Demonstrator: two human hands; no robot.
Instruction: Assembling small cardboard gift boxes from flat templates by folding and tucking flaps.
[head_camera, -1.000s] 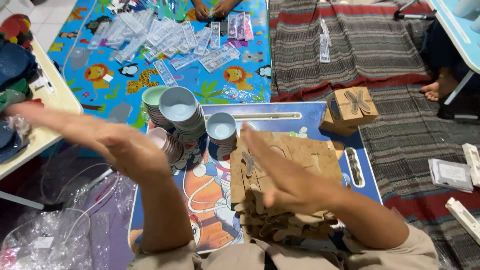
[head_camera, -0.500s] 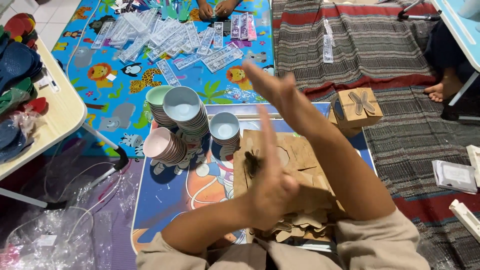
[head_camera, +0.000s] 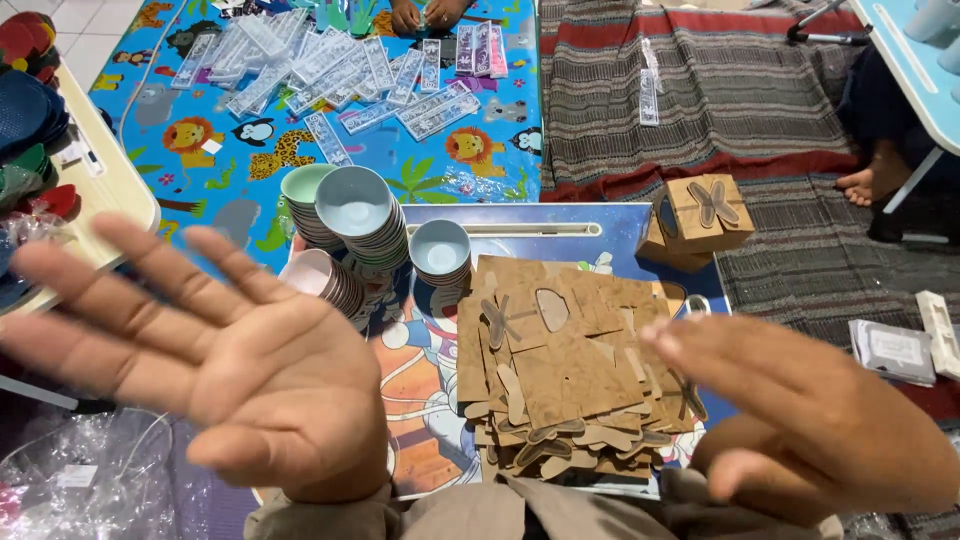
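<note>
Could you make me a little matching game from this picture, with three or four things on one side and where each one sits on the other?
Things:
1. Stack of flat brown cardboard box cut-outs
2. Folded brown cardboard box with a butterfly-shaped closure
3. Stacks of small pastel bowls
4. Clear flat packets

Places:
A. Spread over the colourful animal-print mat at the top
B. On the striped woven rug, beyond the low table's right corner
C. On the low table, between the two open hands
D. At the low table's far left end

Pairs: 1-C, 2-B, 3-D, 4-A

Stacked bowls (head_camera: 355, 215) beside a folded brown box (head_camera: 708, 210) (butterfly closure)
</note>
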